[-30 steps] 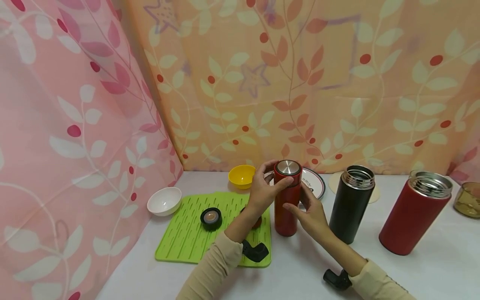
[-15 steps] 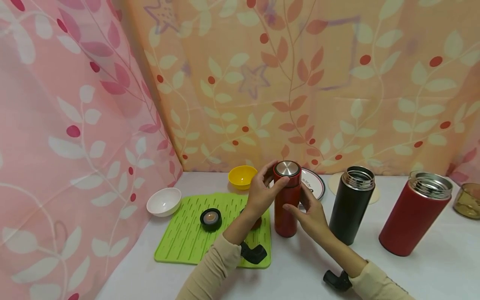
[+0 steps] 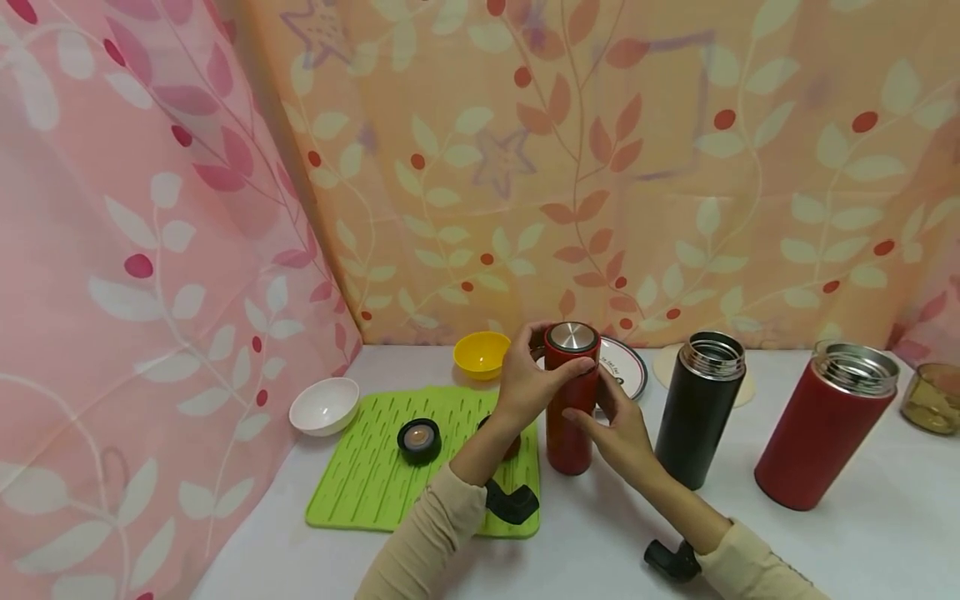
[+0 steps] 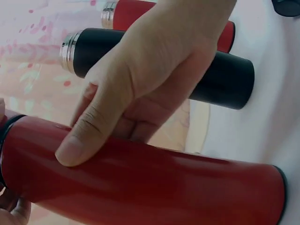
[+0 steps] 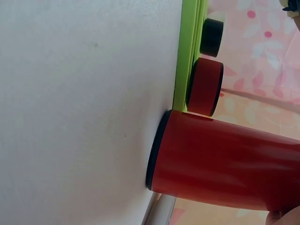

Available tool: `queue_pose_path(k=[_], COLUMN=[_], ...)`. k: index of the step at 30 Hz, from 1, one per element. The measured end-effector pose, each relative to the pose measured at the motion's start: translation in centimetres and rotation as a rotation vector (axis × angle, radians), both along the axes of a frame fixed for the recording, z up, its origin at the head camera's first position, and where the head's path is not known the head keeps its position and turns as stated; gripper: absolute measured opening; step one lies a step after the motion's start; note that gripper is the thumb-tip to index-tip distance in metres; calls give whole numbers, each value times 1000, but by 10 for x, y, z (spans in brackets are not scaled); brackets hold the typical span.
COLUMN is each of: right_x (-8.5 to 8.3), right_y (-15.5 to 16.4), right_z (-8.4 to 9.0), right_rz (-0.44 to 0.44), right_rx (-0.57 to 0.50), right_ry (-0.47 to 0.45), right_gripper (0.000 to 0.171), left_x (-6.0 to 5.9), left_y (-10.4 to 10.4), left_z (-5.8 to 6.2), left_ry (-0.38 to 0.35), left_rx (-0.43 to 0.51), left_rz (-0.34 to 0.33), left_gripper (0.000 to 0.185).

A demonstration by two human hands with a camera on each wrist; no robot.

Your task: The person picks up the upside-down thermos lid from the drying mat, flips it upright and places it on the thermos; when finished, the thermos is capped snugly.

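Observation:
A slim red thermos [image 3: 570,417] with a silver-topped red lid [image 3: 572,337] stands upright on the table, right of the green mat. My left hand [image 3: 528,383] grips the lid, its thumb lying across the front. Lower down, my right hand [image 3: 622,429] holds the body between thumb and fingers. In the left wrist view the right hand [image 4: 154,70] crosses above the red body, thumb pressed on it. The right wrist view shows the thermos base [image 5: 159,150] at the table surface, beside a red lid [image 5: 205,86] and a black lid [image 5: 212,37] on the mat.
An uncapped black flask [image 3: 701,412] and a wider uncapped red flask [image 3: 825,429] stand to the right, near an amber glass [image 3: 930,400]. The green mat [image 3: 360,492], white bowl [image 3: 324,408] and yellow bowl [image 3: 480,357] lie left. Behind is a plate [image 3: 633,367].
The left thumb has shifted rightward across the front of the thermos lid. The right hand keeps its hold on the body, and the thermos stays standing in place.

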State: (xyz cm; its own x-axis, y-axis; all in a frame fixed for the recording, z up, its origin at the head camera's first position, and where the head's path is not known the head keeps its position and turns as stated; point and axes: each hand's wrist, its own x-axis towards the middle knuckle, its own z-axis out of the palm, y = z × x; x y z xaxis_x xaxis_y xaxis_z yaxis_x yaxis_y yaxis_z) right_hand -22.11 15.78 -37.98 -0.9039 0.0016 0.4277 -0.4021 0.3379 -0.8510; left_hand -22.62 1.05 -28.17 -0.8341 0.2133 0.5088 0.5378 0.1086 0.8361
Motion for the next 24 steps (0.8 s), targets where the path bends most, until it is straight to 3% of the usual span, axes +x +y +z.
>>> queue_pose_path(k=[6,11,14,18,21,24], right_x=[0,-1,0,1,1,1], right_y=[0,-1,-1,-1,-1,-1], right_z=[-2,-2,-3,-3,-1,2], right_rz=[1,2,3,1,4,14], right_rx=[-4,-10,-13,-15,-19,-26], right_ry=[12,19,5,-15,-17,-6], right_gripper=[78,78,78,78,77,77], left_x=[-18,-35,-36,-32,-29,-28], left_y=[-8,-12,-11,-4,1,2], left_z=[-18,-30,-32,-33,-32,-31], left_ry=[19,26,34,31,18,-10], left_rx=[34,9,9,20,45,93], left_rz=[-163,-229,-216,-125,-68,-78], left_gripper=[58,66,75,85,77,66])
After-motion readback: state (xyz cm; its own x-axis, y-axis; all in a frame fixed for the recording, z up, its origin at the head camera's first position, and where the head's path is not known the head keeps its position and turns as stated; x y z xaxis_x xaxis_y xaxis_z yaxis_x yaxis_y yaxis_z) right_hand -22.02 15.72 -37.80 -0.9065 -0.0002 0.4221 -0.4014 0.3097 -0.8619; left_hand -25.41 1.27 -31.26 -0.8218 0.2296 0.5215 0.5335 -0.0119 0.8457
